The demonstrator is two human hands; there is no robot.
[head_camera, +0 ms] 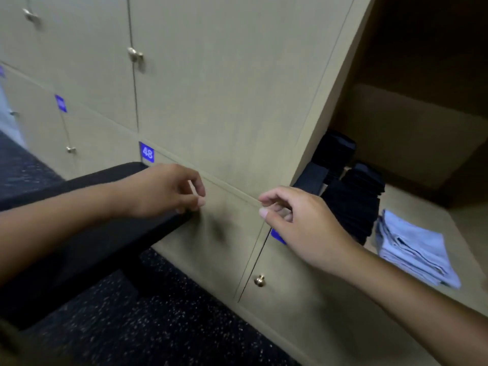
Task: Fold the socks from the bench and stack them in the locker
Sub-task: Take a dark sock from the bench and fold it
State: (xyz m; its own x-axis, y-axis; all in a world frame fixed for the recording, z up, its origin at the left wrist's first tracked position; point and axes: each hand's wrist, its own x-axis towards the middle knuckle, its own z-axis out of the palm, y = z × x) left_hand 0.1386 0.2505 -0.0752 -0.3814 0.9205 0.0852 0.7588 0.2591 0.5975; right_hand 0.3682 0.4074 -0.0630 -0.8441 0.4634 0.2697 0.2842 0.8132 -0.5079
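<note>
Matt beige wood-look locker doors [224,88], shiny brass knob [260,280]; beside them soft black knit socks [351,202], pale-blue folded cloth [414,249].

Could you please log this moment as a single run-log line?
left hand: empty, over bench | right hand: empty, outside locker | dark socks: stacked inside | light folded cloth: beside them

Hidden and cut-off parts, placed relative to the open locker [412,143]. Its door edge covers the left part of the dark sock stacks [351,196] inside. The right hand [303,223] overlaps a blue label [277,236] (number unreadable) left of the locker. The bench [87,233], farther left, runs off the frame; motion blur smears the upper knobs [136,54].
</note>
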